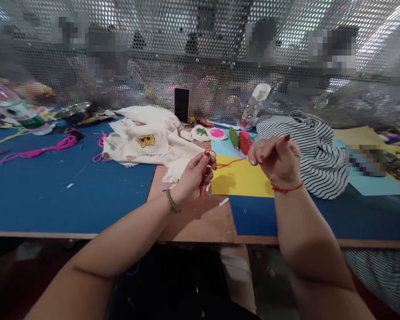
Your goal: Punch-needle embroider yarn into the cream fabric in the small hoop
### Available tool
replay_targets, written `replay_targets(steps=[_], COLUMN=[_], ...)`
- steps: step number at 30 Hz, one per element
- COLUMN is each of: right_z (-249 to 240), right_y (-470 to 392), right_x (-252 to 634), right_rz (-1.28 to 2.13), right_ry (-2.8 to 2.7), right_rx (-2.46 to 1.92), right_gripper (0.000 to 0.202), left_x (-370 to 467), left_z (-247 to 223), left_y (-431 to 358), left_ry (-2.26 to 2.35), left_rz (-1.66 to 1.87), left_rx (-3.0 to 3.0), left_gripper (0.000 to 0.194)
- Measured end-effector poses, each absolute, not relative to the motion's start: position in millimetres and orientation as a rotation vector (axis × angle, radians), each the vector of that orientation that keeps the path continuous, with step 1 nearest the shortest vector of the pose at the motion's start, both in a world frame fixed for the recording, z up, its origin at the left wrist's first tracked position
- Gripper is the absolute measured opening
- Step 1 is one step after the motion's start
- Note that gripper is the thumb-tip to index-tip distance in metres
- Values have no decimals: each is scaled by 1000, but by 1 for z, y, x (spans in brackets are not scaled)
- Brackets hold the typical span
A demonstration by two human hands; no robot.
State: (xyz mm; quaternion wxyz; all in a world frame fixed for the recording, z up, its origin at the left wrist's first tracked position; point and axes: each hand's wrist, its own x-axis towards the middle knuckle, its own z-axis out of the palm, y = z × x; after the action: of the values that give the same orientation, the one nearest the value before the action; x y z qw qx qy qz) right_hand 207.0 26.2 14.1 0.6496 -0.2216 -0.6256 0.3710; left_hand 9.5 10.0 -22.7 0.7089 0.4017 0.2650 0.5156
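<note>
My left hand (197,173) is pinched on a loop of orange yarn (229,164), above the brown board at the table's middle. The yarn stretches rightward over a yellow sheet (250,180) toward my right hand (276,161). My right hand is raised over that sheet's right side, its fingers bent and thumb lifted; whether it grips the yarn's end is too small to tell. Behind the hands lie a green and a red leaf-like piece (243,143) and two round white patches, one with green, one with pink (218,133). Cream cloth (153,138) with a yellow patch lies beside my left hand.
A phone (182,105) stands upright before the perforated metal screen (220,66). A patterned bottle (253,106) leans behind the yellow sheet. Striped cloth (320,155) is bunched at right. Pink yarn (50,148), a plastic bottle (23,113) and a metal bowl (74,111) lie at left.
</note>
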Motion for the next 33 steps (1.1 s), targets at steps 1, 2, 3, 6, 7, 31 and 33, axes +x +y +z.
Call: replay_targets(steps=[1, 2, 3, 6, 7, 31, 33], right_z=[15, 17, 18, 20, 20, 1, 4], right_y=[26, 26, 25, 26, 26, 15, 16], right_x=[210, 213, 216, 225, 227, 178, 184], right_rz=[856, 867, 875, 930, 957, 812, 780], right_ry=[-1450, -1467, -1472, -1502, -1521, -1929, -1746], right_rx=[-510, -527, -541, -524, -509, -694, -696], right_gripper=[49, 50, 50, 48, 47, 42, 42], left_x=[9, 9, 9, 8, 8, 11, 10], left_z=[-23, -23, -23, -22, -22, -27, -26], left_y=[11, 12, 12, 13, 13, 8, 8], left_ry=[588, 584, 581, 598, 614, 591, 578], left_rz=[1162, 1168, 1164, 1166, 1172, 1144, 1135], left_rx=[867, 849, 836, 820, 821, 1004, 995], left_gripper=[27, 26, 25, 24, 24, 38, 36])
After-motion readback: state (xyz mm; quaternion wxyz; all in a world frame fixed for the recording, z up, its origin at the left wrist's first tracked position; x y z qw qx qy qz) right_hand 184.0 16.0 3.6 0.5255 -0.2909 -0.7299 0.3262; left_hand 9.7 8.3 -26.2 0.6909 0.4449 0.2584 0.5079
